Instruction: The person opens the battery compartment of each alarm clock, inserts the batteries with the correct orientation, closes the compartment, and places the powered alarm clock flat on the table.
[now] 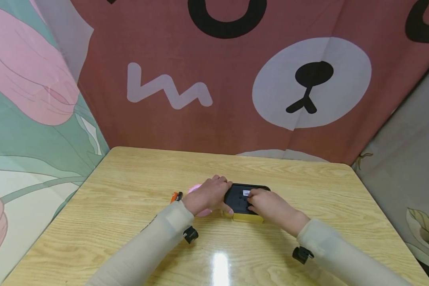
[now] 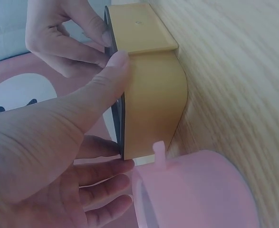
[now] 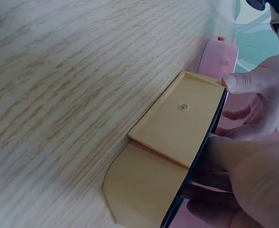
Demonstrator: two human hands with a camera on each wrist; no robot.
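A yellow box-shaped thing lies on the table with its black face up; a small white label is stuck there. My left hand grips its left end, the thumb at the near edge and fingers spread along the end. My right hand bends its fingers against the black face near the label; in the right wrist view the fingertips are hidden behind the edge, so I cannot tell whether they hold anything. The yellow side carries a small screw.
Just left of the box, partly behind my left hand, sits a pink rounded thing with a small tab. Beside it lie an orange battery-like cylinder and a black one. The wooden table ends at a fabric backdrop.
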